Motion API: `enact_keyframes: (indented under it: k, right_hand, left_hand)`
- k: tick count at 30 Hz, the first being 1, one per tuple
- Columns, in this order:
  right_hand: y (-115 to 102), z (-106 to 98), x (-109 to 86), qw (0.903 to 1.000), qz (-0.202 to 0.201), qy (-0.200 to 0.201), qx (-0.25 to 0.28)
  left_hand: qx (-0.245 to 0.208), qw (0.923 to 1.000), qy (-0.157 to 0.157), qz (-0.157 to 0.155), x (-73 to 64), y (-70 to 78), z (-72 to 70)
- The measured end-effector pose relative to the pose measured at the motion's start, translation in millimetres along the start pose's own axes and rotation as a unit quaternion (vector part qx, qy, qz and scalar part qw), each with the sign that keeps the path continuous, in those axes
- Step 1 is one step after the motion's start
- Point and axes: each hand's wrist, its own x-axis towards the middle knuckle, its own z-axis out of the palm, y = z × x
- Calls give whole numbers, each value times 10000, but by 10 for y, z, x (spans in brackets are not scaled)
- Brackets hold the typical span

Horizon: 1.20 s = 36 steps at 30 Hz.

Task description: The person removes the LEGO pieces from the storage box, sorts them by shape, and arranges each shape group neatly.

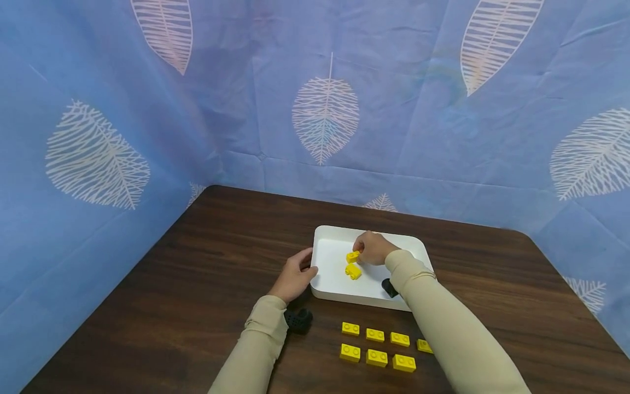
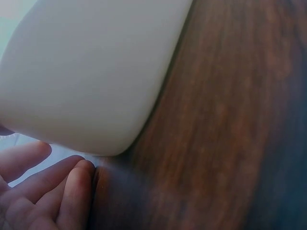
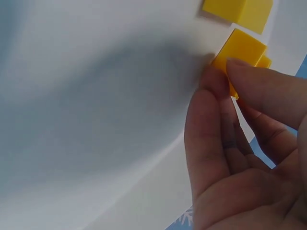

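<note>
Between thumb and fingertips, my right hand [image 1: 376, 249] pinches a yellow toy building brick [image 3: 241, 49] over the left half of a white tray [image 1: 339, 296]. Another yellow brick [image 1: 353, 271] lies in the tray, close to the held one. At the tray's left side, my left hand [image 1: 292, 278] holds the wall, thumb at the rim and the other fingers outside. In the left wrist view those fingers [image 2: 76, 189] are bent beside the tray's corner, and the thumb is mostly hidden behind the wall.
Several yellow two-stud bricks [image 1: 377, 358] stand in two rows on the dark wooden table [image 1: 206, 284], in front of the tray. The right sleeve [image 1: 458, 328] partly covers one brick [image 1: 424, 346]. Blue cloth [image 1: 236, 109] with white leaf prints hangs behind the table.
</note>
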Motion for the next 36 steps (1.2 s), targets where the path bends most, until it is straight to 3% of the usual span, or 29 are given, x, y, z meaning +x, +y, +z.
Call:
enact_keyframes:
  k: [9,12,23,36]
  right_hand:
    - [29,-10,-65,9998,180,-54,-63]
    - [43,-20,-79,9998,181,-41,-55]
    - [99,-112,-179,9998,121,123,-9]
    - [189,-206,-567,9975,-362,568,-222]
  left_hand:
    - [56,10000,43,-47,162,-313,57]
    - [80,10000,58,-7,186,-354,66]
    - [106,9999,66,42,194,-353,64]
    - [126,9998,106,75,177,-371,38]
